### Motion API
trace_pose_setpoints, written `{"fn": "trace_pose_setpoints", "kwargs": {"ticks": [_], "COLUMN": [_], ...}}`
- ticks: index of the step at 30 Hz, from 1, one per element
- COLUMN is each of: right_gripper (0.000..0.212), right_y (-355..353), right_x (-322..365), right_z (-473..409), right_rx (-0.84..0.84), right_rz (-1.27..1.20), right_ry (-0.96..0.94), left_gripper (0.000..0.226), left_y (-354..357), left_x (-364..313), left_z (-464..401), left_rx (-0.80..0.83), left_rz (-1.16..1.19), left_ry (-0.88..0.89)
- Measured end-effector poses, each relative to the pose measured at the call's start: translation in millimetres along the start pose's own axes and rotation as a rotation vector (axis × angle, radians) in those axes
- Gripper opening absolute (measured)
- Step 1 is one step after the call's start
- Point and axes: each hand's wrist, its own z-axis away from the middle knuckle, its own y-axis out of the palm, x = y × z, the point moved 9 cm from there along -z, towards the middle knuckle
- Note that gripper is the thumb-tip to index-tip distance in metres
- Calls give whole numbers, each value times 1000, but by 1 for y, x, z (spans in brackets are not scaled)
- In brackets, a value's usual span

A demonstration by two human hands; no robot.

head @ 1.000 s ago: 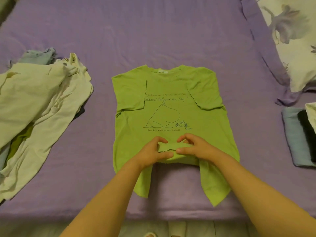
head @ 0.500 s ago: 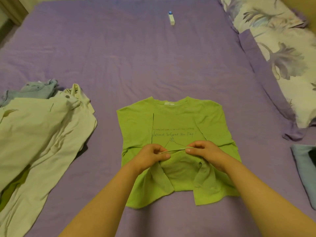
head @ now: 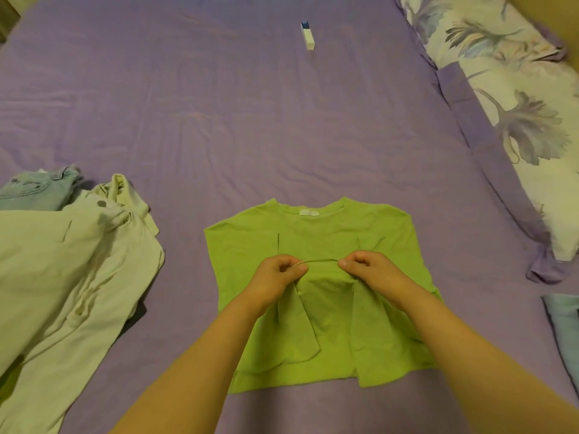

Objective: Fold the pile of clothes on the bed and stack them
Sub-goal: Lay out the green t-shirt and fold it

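Far left, the pile of clothes (head: 62,270) sprawls over the near-left part of the bed (head: 219,120). It's mostly pale cream stuff, with a bit of light blue jeans (head: 34,189) poking out at the far edge. The pile runs off the left side of the view, and its right edge stops short of the green t-shirt (head: 316,233), with a strip of bare purple sheet between them.

The t-shirt lies flat in the middle of the near half of the bed, collar pointing away, sleeves tucked in. Its bottom part is doubled up toward the collar. The left hand (head: 275,277) pinches the hem between thumb and curled fingers, and the right hand (head: 369,270) does the same just beside it, so the hem edge is pulled into a thin taut line between the two hands. The near fold sits a little back from the near edge of the view.

Beyond the collar there's a big open stretch of purple sheet, with only a small white box (head: 307,36) way up at the far end.

On the right, a floral pillow (head: 517,104) runs along the bed's right side, well apart from the shirt. At the near right edge, a sliver of folded blue fabric (head: 564,333) is cut off by the frame.
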Motion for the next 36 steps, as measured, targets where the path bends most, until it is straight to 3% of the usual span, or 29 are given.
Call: {"fn": "trace_pose_setpoints", "kwargs": {"ticks": [7,11,13,18,20,23,27,32,36], "right_gripper": [20,5,13,46,55,58,53,49,47], "right_y": [-22,-29,-28,-8,-3,0,7,11,15], "right_x": [16,20,12,-26,-30,-23,-13,-16,-19], "right_z": [-57,-97,-114,-127,-126,-129,-134,-138,-139], "right_rx": [-66,-106,-132,-94,-97,-111,-101,-134,-105], "right_rz": [181,130,148,243,337,410,438,372,279], "right_ry": [-79,-87,-82,-32,-81,-142,-141,-114,-101], "left_gripper": [17,14,5,8,6,6,36,62,58], "left_y": [-14,-30,-32,-25,-24,-18,-3,9,14], "left_x": [-14,-24,-14,26,36,57,75,85,89], "left_z": [-52,-85,-96,-88,-76,-58,-46,-41,-36], "left_rx": [-139,-282,-320,-335,-314,-146,34,47,-3], "left_rz": [-163,-246,-287,-443,-533,-516,-812,-978,-1055], "left_ry": [5,41,22,-11,19,-18,-47,-14,37]}}
